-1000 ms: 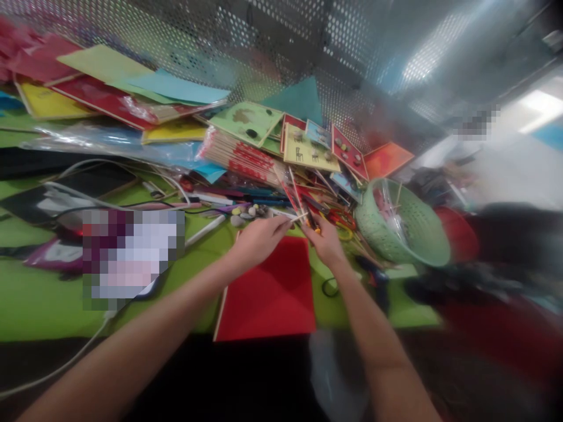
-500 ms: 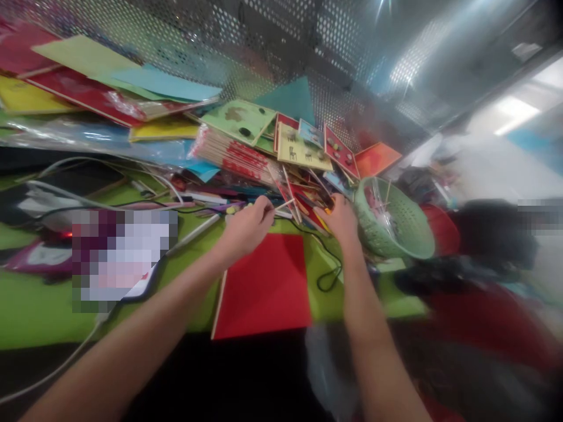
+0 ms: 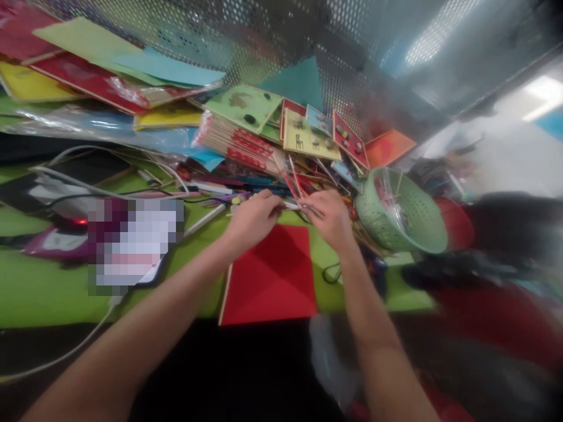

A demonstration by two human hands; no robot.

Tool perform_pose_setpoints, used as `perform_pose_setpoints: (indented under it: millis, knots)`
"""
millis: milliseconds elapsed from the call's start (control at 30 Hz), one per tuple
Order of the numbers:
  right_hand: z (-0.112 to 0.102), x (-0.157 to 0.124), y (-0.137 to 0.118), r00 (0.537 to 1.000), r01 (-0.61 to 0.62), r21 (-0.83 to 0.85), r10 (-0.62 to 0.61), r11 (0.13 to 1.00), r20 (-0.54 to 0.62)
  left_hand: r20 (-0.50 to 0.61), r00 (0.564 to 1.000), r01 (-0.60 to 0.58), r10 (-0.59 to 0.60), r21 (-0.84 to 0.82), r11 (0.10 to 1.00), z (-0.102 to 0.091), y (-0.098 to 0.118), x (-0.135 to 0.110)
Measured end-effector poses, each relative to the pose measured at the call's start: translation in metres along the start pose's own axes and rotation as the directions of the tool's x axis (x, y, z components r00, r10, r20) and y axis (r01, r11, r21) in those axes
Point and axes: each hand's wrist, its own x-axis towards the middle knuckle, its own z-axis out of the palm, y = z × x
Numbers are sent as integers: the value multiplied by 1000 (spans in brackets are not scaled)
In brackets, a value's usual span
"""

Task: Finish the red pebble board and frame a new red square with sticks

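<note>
A red sheet with a pale wooden strip along its left edge lies on the green table in front of me. Over its far edge, my left hand is pinched closed on a thin wooden stick, which points to the right. Facing it, my right hand is closed around a slim greyish tool; the fingers hide most of it, so its kind is unclear. The two hands are close together, and the tool's tip is near the stick's end.
Behind my hands lie bundled wooden sticks with red wrapping and several small decorated boards. A green basket stands at the right. To the left are a phone with a blurred screen, a white cable and a purple packet.
My right hand has moved left from the pile of tools and sticks to my left hand, now with a slim tool in it. My left hand still holds the stick.
</note>
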Motion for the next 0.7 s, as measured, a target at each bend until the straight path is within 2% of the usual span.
perform_pose_setpoints:
  millis: [100,200,300,467,567,700]
  knots:
    - [6,-2,-16,996,55,-34,-53,998,72,23,998,-61,62,-26,998,5,0,0]
    - [10,-6,-14,994,59,-21,-57,998,98,77,993,-82,87,-59,995,-1,-1,2]
    - [10,-12,0,990,28,64,-36,998,137,107,994,-6,10,-37,999,-20,-7,5]
    - [14,-18,19,971,13,122,-41,992,234,54,980,187,-193,110,976,-54,-24,7]
    - [19,-18,20,970,17,132,-48,991,238,82,970,214,-229,167,963,-59,-30,6]
    - [26,-18,18,968,28,162,-67,986,241,143,965,189,-221,205,960,-56,-32,3]
